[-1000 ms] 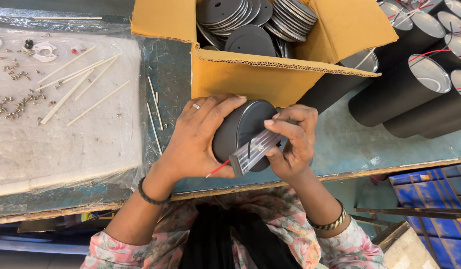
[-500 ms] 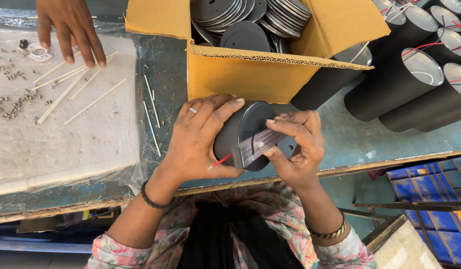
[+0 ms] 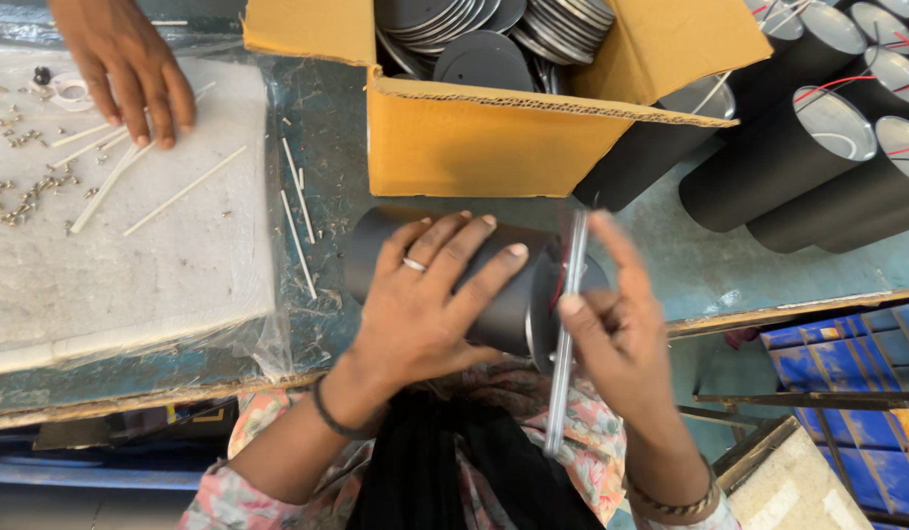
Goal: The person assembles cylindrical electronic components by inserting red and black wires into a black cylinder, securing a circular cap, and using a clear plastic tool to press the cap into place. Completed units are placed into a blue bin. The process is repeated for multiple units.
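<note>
Hidden, cropped and blurred parts

The cylinder (image 3: 494, 294) is largely covered by the left hand (image 3: 425, 304); its end is masked by the right hand (image 3: 612, 334) and a motion-blurred rod (image 3: 564, 344). The box (image 3: 494, 128) is cropped at the top. A co-worker's hand (image 3: 126, 64) is cut at the wrist. The small parts (image 3: 23, 191) cannot be identified.

L hand (image 3: 425, 314) slid over the black cylinder (image 3: 445, 280), which turned lengthwise w/ its end toward R hand (image 3: 612, 334). R hand pulled the clear sleeving (image 3: 564, 334) up straight. Co-worker's hand (image 3: 126, 64) moved onto sticks (image 3: 131, 157) at bench's far-left corner.
</note>
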